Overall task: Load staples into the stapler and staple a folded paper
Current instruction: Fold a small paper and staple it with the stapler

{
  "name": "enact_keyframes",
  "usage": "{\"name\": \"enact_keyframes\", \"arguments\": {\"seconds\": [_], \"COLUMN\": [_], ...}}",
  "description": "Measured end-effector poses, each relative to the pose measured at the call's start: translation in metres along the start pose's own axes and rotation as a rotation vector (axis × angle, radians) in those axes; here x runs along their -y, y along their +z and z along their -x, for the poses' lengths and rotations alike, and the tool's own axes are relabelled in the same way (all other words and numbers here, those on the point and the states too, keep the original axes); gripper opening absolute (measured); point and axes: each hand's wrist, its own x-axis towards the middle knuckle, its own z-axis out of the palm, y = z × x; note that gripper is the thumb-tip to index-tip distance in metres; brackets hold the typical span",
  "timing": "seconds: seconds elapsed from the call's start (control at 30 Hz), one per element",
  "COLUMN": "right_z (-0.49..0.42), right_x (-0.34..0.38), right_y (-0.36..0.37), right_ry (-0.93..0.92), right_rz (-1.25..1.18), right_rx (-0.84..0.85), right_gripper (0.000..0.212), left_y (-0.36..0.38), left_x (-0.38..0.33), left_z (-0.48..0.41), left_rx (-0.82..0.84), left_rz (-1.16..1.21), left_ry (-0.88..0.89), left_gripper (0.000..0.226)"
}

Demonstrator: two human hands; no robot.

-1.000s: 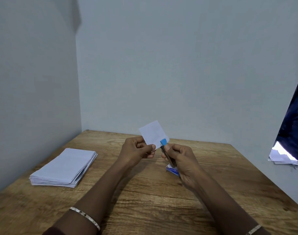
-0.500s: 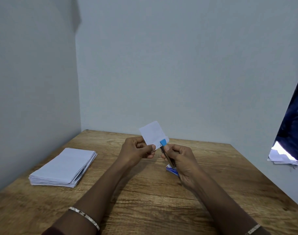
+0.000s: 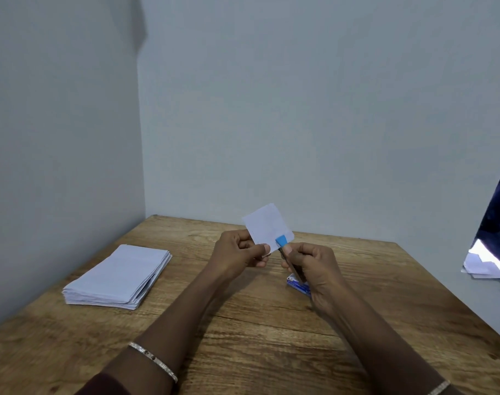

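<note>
Above the table [image 3: 243, 323], the left hand [image 3: 237, 250] pinches the folded paper [image 3: 267, 228] by its near left edge, while the right hand [image 3: 314, 262], just right of it, grips the stapler [image 3: 282, 240], which slants up-left with its blue tip over the paper's near right corner.

On the table [image 3: 243, 337], the paper stack [image 3: 117, 276] lies left of the small box [image 3: 295, 282].

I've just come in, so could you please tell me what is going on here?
A person works above the wooden table. The left grip pinches a small folded paper, while the right grip holds a blue-tipped stapler at its lower corner. A paper stack lies to the left.
</note>
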Motion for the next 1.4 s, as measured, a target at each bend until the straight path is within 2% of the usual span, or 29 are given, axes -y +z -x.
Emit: {"name": "enact_keyframes", "arguments": {"seconds": [0.13, 0.2, 0.3, 0.43, 0.6, 0.73, 0.87, 0.93, 1.0, 1.03, 1.1, 1.17, 1.3, 1.4], "right_z": [0.002, 0.002, 0.005, 0.017, 0.025, 0.025, 0.025, 0.026, 0.024, 0.024, 0.021, 0.02, 0.018, 0.015], "right_x": [0.0, -0.003, -0.004, -0.004, -0.003, -0.004, -0.002, 0.001, 0.005, 0.007, 0.009, 0.009, 0.009, 0.008], "right_y": [-0.001, -0.002, -0.001, 0.008, 0.014, 0.015, 0.015, 0.013, 0.01, 0.008, 0.005, 0.005, 0.006, 0.006], "right_ry": [-0.01, -0.065, -0.226, -0.45, -0.535, -0.501, -0.441, -0.499, -0.665, -0.742, -0.823, -0.824, -0.858, -0.772], "right_rz": [0.031, 0.136, 0.395, 0.736, 1.043, 1.092, 1.137, 1.012, 0.879, 0.872, 0.926, 0.963, 0.858, 0.722], "right_rx": [-0.02, -0.073, -0.132, -0.029, 0.072, 0.115, 0.117, 0.014, -0.122, -0.153, -0.124, -0.075, -0.079, -0.068], "right_gripper": [0.014, 0.017, 0.016, 0.02, 0.033, 0.037, 0.056, 0.052, 0.034, 0.03, 0.035, 0.03, 0.007, 0.008], "left_y": [-0.004, -0.005, -0.008, -0.012, -0.008, -0.009, -0.008, -0.007, -0.006, -0.005, -0.003, -0.001, 0.002, 0.003], "left_x": [0.003, 0.004, 0.006, 0.008, 0.001, -0.003, -0.006, -0.008, -0.012, -0.014, -0.019, -0.021, -0.022, -0.024], "left_z": [-0.004, -0.006, -0.01, -0.011, -0.006, -0.003, 0.001, 0.003, 0.005, 0.006, 0.007, 0.009, 0.011, 0.01], "left_rx": [-0.048, -0.094, -0.18, -0.228, -0.241, -0.255, -0.25, -0.241, -0.219, -0.204, -0.148, -0.076, 0.005, -0.068], "left_rz": [0.065, 0.091, 0.091, 0.082, 0.085, 0.104, 0.108, 0.124, 0.15, 0.165, 0.201, 0.237, 0.234, 0.095], "left_ry": [-0.024, -0.038, -0.063, -0.051, 0.006, 0.005, 0.013, 0.016, 0.005, -0.007, -0.04, -0.078, -0.122, -0.089], "left_gripper": [0.009, 0.005, 0.015, 0.026, 0.029, 0.057, 0.071, 0.071, 0.068, 0.063, 0.051, 0.038, 0.02, 0.041]}}
